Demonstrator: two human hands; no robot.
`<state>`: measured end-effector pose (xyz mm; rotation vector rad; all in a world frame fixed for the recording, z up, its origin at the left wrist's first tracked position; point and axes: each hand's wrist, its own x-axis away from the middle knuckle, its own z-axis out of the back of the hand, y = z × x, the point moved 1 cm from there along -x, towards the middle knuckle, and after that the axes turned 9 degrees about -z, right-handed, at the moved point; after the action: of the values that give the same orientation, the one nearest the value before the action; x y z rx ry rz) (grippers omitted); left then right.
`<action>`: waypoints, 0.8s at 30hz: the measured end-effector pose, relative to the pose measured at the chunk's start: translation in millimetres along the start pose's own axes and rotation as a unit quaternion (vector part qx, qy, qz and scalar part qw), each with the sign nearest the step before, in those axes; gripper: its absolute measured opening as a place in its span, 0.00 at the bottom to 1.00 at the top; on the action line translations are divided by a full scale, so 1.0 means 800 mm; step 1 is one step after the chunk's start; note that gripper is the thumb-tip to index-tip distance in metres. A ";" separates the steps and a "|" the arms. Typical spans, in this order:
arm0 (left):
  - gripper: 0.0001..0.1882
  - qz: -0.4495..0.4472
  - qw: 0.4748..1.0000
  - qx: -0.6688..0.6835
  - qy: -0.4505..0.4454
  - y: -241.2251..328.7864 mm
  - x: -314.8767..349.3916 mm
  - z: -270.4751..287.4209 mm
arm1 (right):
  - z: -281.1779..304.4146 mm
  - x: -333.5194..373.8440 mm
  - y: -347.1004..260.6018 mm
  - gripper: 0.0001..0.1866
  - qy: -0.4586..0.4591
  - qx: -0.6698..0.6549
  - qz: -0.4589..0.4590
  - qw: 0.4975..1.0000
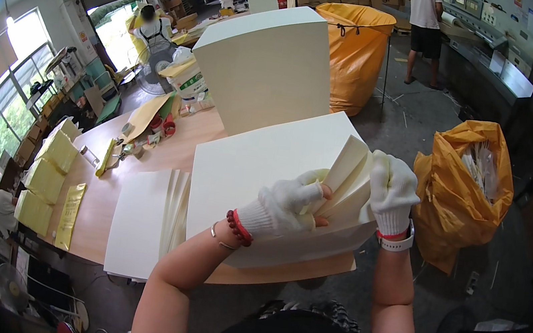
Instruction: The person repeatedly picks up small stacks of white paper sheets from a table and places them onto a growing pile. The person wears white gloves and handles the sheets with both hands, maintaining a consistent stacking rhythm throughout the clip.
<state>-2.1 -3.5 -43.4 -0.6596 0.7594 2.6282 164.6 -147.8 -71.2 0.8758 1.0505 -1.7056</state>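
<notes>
A tall stack of white paper sheets (pixel 261 156) lies at the table's front, with several sheets (pixel 345 170) at its right corner bent up and fanned apart. My left hand (pixel 288 203), in a white knitted glove with bare fingertips, closes round the left edge of these raised sheets. On their right side my right hand (pixel 392 190), gloved too, is curled into a fist at the corner; its fingertips are hidden, but the sheets run into its grip. Left of the stack lies a lower pile of white sheets (pixel 138 217), its right edge split into several layers.
Behind stands a taller white paper stack (pixel 265 72). Yellow wrapped packs (pixel 52 155), tape rolls (pixel 168 128) and a yellow strip (pixel 70 215) lie on the wooden table (pixel 92 238). Orange waste bags (pixel 465 193) stand right and behind. Other people stand farther off; machinery lines the right.
</notes>
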 end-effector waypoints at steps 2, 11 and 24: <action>0.22 0.009 1.000 0.007 -0.011 0.000 -0.001 0.003 | -0.001 0.005 0.005 0.16 -0.001 -0.005 0.002 1.000; 0.23 0.150 0.981 0.109 -0.065 0.008 -0.010 0.007 | -0.005 0.000 0.002 0.09 0.007 -0.095 -0.039 0.995; 0.23 0.021 0.999 0.017 -0.020 -0.005 0.001 0.002 | -0.002 -0.001 -0.001 0.08 0.055 -0.057 -0.009 0.997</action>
<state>-1.8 0.5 -44.7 -0.5864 0.8117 2.6511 164.3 -146.0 -71.1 0.8967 1.2202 -1.6097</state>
